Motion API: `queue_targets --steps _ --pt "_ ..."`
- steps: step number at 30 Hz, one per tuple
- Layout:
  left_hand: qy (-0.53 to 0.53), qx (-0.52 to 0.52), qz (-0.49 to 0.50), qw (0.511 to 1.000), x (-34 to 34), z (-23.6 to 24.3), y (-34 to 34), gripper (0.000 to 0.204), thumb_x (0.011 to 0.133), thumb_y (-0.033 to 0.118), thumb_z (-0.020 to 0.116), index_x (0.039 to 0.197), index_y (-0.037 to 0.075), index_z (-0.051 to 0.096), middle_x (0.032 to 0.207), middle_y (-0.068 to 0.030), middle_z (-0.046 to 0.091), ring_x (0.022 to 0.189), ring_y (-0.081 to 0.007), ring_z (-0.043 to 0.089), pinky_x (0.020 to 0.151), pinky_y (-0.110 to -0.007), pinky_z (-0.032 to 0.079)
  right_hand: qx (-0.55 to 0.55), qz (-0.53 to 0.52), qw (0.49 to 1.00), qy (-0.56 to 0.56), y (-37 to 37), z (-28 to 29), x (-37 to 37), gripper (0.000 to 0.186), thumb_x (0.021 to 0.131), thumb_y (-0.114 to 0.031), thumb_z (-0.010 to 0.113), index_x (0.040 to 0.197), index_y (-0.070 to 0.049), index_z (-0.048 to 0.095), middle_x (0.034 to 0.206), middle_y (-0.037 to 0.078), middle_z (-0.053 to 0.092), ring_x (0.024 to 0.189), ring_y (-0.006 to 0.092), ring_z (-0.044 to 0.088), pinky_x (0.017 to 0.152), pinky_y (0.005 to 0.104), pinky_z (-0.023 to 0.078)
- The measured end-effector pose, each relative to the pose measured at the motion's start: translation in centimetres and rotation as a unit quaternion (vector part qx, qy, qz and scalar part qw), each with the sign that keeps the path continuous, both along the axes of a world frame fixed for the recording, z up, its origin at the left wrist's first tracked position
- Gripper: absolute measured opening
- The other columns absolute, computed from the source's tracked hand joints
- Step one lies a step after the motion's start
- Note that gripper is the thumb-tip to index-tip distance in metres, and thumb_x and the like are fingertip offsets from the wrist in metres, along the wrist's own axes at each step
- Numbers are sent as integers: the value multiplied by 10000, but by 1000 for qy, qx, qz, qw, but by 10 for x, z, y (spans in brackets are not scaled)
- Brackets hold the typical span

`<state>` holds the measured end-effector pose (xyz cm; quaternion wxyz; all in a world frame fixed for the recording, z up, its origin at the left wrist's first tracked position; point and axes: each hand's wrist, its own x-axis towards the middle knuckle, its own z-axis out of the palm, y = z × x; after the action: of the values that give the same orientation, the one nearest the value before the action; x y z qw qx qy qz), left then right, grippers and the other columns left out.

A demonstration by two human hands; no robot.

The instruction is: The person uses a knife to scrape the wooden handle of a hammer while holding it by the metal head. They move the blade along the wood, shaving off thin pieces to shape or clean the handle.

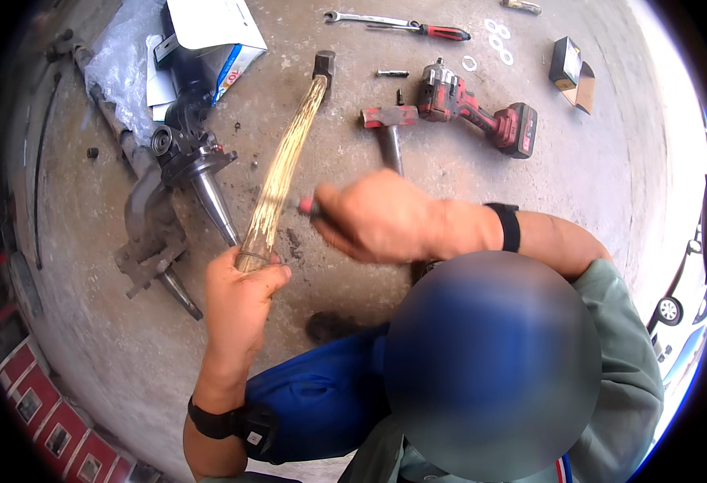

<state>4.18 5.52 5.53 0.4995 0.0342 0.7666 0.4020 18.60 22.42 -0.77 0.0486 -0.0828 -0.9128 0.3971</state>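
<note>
My left hand (237, 298) is wrapped round the lower end of a long, pale wooden handle (289, 149) with streaky, rough-looking patches along it; a dark steel hammer head (324, 68) is at its far end. Just right of the handle, my right hand (378, 216), smeared by motion, is closed on a small red-and-dark tool (308, 206), mostly hidden by the fingers. A steel spindle assembly (212, 197) lies left of the handle. Beyond my right hand is a red-headed hammer (390, 117) with a grey handle. A blurred disc covers part of the lower right.
Dark axle parts (148, 233), plastic wrap (120, 48) and a white box (217, 28) lie left. A red impact wrench (474, 113), wrench (370, 18), screwdriver (442, 32), several washers (498, 40) and a small box (567, 64) lie beyond. Red cabinets (35, 394) stand lower left, cars (675, 310) right.
</note>
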Motion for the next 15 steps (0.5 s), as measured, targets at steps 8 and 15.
queue_targets --steps 8,15 --pt "-50 -6 47 998 0 7 9 163 763 -13 683 908 -18 608 637 23 507 465 -40 388 424 -211 270 6 -84 996 -36 11 -31 -12 292 982 -285 581 887 -16 520 568 197 565 530 437 591 486 531 477" --pt "-151 13 113 982 -10 5 1 114 782 2 646 879 -17 590 588 26 426 424 -51 341 404 -220 250 1 -118 993 -27 8 -29 -22 274 970 -270 600 883 -30 500 526 185 528 502 418 585 485 511 481"
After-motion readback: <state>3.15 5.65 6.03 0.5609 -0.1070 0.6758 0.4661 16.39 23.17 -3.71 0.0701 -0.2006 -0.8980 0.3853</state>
